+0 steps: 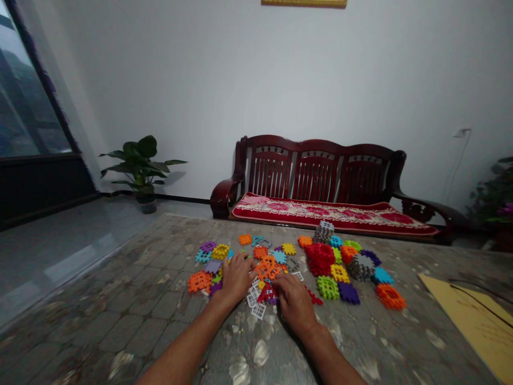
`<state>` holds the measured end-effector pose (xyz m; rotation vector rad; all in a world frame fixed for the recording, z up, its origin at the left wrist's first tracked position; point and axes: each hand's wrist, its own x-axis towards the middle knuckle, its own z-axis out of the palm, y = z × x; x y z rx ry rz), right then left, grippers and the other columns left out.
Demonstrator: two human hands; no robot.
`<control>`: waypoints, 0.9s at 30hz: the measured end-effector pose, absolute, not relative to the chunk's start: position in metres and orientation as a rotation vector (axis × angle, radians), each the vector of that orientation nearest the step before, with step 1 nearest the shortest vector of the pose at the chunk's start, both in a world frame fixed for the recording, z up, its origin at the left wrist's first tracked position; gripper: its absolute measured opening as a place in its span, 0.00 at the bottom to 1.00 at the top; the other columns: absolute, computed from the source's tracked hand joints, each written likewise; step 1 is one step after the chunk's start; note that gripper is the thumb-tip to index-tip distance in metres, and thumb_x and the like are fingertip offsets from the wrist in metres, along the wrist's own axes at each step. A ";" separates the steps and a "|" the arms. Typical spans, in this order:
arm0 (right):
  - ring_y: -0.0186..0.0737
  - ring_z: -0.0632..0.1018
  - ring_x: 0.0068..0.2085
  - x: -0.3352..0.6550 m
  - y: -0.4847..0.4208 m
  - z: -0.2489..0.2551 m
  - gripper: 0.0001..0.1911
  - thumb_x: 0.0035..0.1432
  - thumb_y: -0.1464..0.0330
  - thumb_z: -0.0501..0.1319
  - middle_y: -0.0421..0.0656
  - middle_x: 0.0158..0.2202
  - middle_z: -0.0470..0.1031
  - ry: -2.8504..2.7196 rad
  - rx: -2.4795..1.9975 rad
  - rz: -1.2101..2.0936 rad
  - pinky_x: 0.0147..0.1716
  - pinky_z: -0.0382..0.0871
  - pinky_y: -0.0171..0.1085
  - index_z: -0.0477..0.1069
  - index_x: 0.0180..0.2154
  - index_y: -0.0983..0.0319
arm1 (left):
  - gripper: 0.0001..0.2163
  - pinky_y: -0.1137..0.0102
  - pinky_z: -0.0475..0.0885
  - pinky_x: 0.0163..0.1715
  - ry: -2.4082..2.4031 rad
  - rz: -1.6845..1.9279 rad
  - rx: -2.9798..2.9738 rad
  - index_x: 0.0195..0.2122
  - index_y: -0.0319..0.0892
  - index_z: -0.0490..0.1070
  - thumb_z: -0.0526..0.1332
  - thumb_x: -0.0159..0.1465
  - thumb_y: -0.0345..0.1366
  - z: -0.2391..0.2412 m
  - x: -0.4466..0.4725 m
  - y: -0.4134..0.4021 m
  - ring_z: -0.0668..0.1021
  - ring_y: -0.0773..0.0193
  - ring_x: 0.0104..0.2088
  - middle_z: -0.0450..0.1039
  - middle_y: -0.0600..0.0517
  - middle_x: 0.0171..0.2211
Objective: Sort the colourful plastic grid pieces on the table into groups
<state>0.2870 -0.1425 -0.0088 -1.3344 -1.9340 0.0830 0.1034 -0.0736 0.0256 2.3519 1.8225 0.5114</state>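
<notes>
My left hand (237,276) lies over the left part of a pile of plastic interlocking pieces, fingers apart, with the thumb and index finger beside orange interlocking pieces (267,267). Nothing shows in its grasp. My right hand (295,298) is at the pile's near right side, its fingers bent down and drawn together; what is under the fingertips is hidden. Between my hands lie white window-shaped pieces (258,310) and red pieces (266,293). Stacked purple, yellow, blue and orange pieces (199,282) are left of my left hand.
Right of the pile stand a red block cluster (319,259), grey stacks (362,267) and several coloured stacks. A yellow sheet (473,321) with a dark cord lies at the right on the patterned tablecloth (132,305). Beyond the table are a wooden bench (312,171) and a potted plant (144,166).
</notes>
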 end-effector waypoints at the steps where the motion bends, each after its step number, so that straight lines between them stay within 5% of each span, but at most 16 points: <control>1: 0.43 0.74 0.45 0.287 -0.143 -0.008 0.18 0.55 0.83 0.53 0.44 0.43 0.78 -1.936 -1.337 0.081 0.47 0.67 0.39 0.75 0.39 0.59 | 0.09 0.48 0.54 0.62 1.824 0.516 2.339 0.41 0.48 0.77 0.58 0.65 0.38 0.027 0.104 -0.073 0.68 0.50 0.61 0.72 0.46 0.56; 16: 0.44 0.74 0.44 0.286 -0.142 -0.003 0.17 0.55 0.82 0.54 0.44 0.39 0.77 -1.960 -1.375 0.075 0.45 0.68 0.39 0.75 0.37 0.58 | 0.09 0.52 0.61 0.55 1.922 0.414 2.213 0.36 0.43 0.76 0.58 0.62 0.38 0.032 0.113 -0.062 0.72 0.49 0.53 0.74 0.42 0.48; 27: 0.44 0.73 0.44 0.285 -0.141 -0.006 0.16 0.56 0.82 0.55 0.44 0.40 0.77 -1.978 -1.389 0.040 0.45 0.68 0.40 0.75 0.37 0.59 | 0.12 0.49 0.54 0.60 1.897 0.563 2.272 0.43 0.48 0.78 0.60 0.63 0.44 0.025 0.115 -0.074 0.69 0.49 0.57 0.72 0.44 0.52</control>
